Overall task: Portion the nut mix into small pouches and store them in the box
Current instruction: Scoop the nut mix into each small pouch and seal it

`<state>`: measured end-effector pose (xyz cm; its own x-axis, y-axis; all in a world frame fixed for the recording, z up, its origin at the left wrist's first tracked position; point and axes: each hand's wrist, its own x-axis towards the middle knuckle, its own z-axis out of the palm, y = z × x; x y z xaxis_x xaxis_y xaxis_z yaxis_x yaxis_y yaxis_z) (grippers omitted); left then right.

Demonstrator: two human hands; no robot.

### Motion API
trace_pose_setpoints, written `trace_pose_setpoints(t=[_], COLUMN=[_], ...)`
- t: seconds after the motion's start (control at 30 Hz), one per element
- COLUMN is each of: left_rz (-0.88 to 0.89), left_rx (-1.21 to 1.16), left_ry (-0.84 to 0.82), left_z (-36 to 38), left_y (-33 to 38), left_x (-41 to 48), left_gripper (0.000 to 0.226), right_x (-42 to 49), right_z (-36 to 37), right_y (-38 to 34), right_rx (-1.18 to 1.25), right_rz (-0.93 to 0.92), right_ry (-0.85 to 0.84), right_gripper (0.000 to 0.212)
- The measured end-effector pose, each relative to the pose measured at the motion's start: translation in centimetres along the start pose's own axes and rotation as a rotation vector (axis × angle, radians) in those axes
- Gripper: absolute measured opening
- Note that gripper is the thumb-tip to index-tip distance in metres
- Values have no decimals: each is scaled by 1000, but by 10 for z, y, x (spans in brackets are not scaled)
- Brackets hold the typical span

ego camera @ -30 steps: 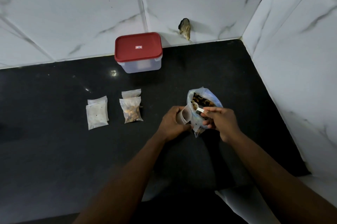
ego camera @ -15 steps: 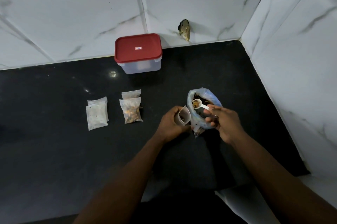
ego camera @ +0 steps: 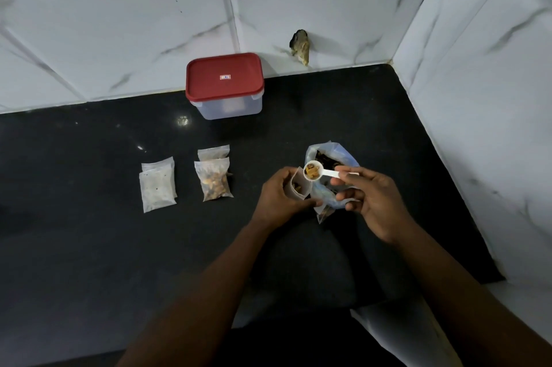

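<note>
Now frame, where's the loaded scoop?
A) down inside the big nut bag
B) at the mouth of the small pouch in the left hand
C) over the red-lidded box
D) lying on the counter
B: the scoop, pinched by its handle in the right hand, has nuts in its bowl and sits right at the open top of the small pouch that the left hand grips.

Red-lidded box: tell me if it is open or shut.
Shut: the red lid sits flat on the clear box, covering its whole top.
</note>
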<state>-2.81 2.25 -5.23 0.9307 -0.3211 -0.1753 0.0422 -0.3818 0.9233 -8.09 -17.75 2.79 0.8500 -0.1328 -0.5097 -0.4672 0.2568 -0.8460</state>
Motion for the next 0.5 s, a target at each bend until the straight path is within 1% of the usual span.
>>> trace_pose_setpoints(t=[0.2,0.23,0.33,0.43,0.5], left_rz=[8,8,10,10,15], left_rx=[-12,-15,-47,-59,-52], left_ry=[13,15,30,30,31], left_z=[-1,0,0,0,-1], left_y=[-1,-1,-1,-1,-2], left_x=[0,0,-1,0,0], left_gripper=[64,63,60,60,61], right_x=[-2,0,3,5,3], right_z=[9,9,8,6,3], right_y=[7,11,22,33,40], right_rx=[-388,-489,-835,-956,-992], right_rz=[-214,-277,-541,-752,-829], right_ry=[-44,-45,-80,-122,-107], right_gripper=[18,18,18,23,24])
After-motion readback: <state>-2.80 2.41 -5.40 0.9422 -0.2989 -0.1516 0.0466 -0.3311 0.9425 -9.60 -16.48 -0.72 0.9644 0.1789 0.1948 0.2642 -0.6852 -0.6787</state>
